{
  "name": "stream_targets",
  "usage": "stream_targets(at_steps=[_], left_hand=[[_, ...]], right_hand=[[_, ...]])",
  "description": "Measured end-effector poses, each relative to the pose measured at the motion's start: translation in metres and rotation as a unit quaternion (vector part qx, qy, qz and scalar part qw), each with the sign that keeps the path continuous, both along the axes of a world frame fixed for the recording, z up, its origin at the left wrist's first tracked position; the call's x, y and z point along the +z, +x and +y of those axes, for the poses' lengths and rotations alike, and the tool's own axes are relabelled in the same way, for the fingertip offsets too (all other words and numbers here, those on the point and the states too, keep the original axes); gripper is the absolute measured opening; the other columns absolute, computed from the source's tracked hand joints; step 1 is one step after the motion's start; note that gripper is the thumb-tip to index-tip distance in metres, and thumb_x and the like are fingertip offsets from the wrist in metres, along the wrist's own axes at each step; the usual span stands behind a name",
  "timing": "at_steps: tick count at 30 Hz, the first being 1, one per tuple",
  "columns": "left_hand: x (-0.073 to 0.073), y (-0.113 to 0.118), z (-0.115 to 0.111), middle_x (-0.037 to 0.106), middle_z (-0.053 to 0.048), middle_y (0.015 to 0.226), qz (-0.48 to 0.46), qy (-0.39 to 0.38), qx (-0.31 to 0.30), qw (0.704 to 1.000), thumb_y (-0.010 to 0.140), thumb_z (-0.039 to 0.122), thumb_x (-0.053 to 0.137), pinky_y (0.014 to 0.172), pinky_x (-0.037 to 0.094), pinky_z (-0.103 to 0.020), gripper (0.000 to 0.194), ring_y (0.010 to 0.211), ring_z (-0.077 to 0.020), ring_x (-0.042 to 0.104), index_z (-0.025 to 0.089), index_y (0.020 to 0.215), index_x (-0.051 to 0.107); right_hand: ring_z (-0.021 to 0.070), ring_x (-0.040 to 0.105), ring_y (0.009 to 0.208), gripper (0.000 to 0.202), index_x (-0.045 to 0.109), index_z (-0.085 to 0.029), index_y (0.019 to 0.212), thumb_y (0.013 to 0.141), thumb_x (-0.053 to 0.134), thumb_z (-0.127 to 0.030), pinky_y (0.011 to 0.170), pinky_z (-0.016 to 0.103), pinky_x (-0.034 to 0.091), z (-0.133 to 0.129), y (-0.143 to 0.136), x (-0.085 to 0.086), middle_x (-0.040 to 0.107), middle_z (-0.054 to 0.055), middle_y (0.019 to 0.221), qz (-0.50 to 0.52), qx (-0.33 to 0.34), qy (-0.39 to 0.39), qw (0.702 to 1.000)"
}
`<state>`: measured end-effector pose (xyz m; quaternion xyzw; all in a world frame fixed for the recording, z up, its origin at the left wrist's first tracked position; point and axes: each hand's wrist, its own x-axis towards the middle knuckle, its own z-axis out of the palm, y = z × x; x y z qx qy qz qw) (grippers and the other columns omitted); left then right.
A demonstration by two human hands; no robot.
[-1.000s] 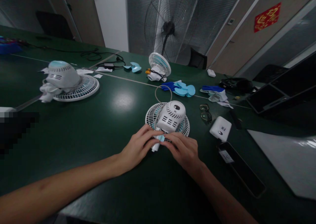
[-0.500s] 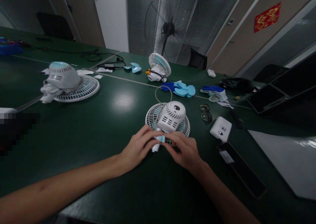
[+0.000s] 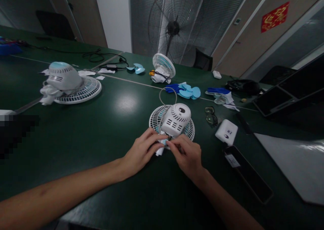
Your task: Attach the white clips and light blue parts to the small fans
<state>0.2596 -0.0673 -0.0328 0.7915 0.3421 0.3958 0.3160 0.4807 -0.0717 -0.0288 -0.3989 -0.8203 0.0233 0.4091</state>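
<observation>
Centre frame: left hand [image 3: 140,153] and right hand [image 3: 188,155] both pinch the light-blue part [image 3: 164,142] below the white fan housing [image 3: 176,120]. Probably best: left braces, right works gently.

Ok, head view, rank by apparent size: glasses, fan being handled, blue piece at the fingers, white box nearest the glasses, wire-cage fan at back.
1. Wire-cage fan, cut off at top
2. Fan being handled
3. White box
4. Glasses
5. Blue piece, partly covered
</observation>
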Motion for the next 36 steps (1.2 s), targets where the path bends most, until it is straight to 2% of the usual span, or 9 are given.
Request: stream_targets(at_steps=[5,8,12,16,20,25,29,32,36], left_hand=[[-0.001,0.001,0.0,0.058,-0.005,0.115,-0.009,0.005,0.002,1.0,0.109,0.025,0.054,0.092,0.054,-0.035,0.031,0.105,-0.0191,0.061,0.029,0.139,0.062],[-0.001,0.0,0.001,0.058,-0.005,0.115,-0.013,0.0,0.0,1.0,0.108,0.024,0.054,0.093,0.054,-0.035,0.032,0.105,-0.019,0.061,0.03,0.14,0.061],[-0.001,0.0,0.001,0.057,-0.005,0.116,-0.012,-0.006,-0.002,1.0,0.109,0.024,0.053,0.094,0.054,-0.036,0.033,0.106,-0.0189,0.06,0.031,0.14,0.06],[-0.002,0.001,0.001,0.057,-0.006,0.116,-0.016,0.0,-0.004,1.0,0.109,0.024,0.053,0.094,0.054,-0.036,0.032,0.106,-0.019,0.06,0.03,0.14,0.06],[-0.002,0.0,0.001,0.057,-0.005,0.115,-0.011,0.005,0.001,1.0,0.109,0.025,0.054,0.092,0.055,-0.036,0.032,0.106,-0.0191,0.061,0.031,0.139,0.06],[0.007,0.0,-0.003,0.057,-0.006,0.12,0.022,0.0,0.004,1.0,0.109,0.026,0.052,0.094,0.056,-0.037,0.032,0.108,-0.0198,0.062,0.032,0.14,0.06],[0.018,0.002,-0.003,0.061,-0.006,0.126,0.047,-0.034,0.003,0.998,0.103,0.031,0.064,0.089,0.058,-0.036,0.031,0.105,-0.0202,0.065,0.029,0.134,0.061],[0.021,-0.003,0.008,0.067,-0.004,0.115,0.057,-0.034,0.022,0.998,0.099,0.032,0.069,0.078,0.056,-0.031,0.024,0.093,-0.0179,0.066,0.025,0.122,0.065],[0.023,-0.028,0.042,0.071,-0.002,0.092,0.087,-0.005,0.103,0.991,0.102,0.036,0.063,0.068,0.051,-0.028,0.02,0.074,-0.0153,0.063,0.023,0.116,0.067]], right_hand=[[0.0117,0.058,0.061,0.026,0.063,-0.019,0.082,0.107,0.057,-0.024,0.055,0.028,0.038,-0.004,-0.005,0.0,0.061,-0.001,0.071,-0.032,-0.024,0.009,0.999],[0.0119,0.065,0.07,0.008,0.067,-0.017,0.108,0.102,0.065,-0.022,0.06,0.026,0.045,-0.002,0.004,0.002,0.071,0.003,0.088,-0.051,0.013,0.033,0.998],[0.0145,0.073,0.091,0.03,0.063,-0.017,0.129,0.1,0.07,-0.017,0.076,0.026,0.054,0.005,0.018,0.006,0.077,0.006,0.109,-0.106,0.08,0.079,0.988],[0.014,0.074,0.09,0.025,0.066,-0.018,0.124,0.1,0.071,-0.017,0.077,0.026,0.054,0.009,0.021,0.003,0.078,0.005,0.106,-0.101,0.073,0.097,0.987],[0.0118,0.068,0.07,0.007,0.07,-0.019,0.097,0.102,0.068,-0.024,0.065,0.025,0.049,0.002,0.006,0.0,0.073,0.0,0.083,-0.025,0.026,0.019,0.999],[0.0094,0.055,0.052,0.035,0.059,-0.019,0.071,0.105,0.06,-0.03,0.052,0.024,0.038,-0.012,-0.015,0.006,0.059,-0.004,0.061,0.09,-0.067,-0.14,0.984],[0.012,0.059,0.057,0.035,0.065,-0.018,0.074,0.106,0.053,-0.025,0.057,0.027,0.038,-0.023,-0.018,0.015,0.063,-0.001,0.065,-0.039,-0.08,-0.058,0.994],[0.0147,0.065,0.062,0.024,0.074,-0.016,0.094,0.105,0.053,-0.023,0.059,0.03,0.04,-0.03,-0.017,0.017,0.069,0.003,0.075,-0.136,-0.071,0.008,0.988],[0.0155,0.069,0.069,0.024,0.073,-0.017,0.115,0.105,0.052,-0.02,0.062,0.03,0.045,-0.033,-0.015,0.007,0.075,0.003,0.089,-0.169,-0.043,-0.029,0.984]])
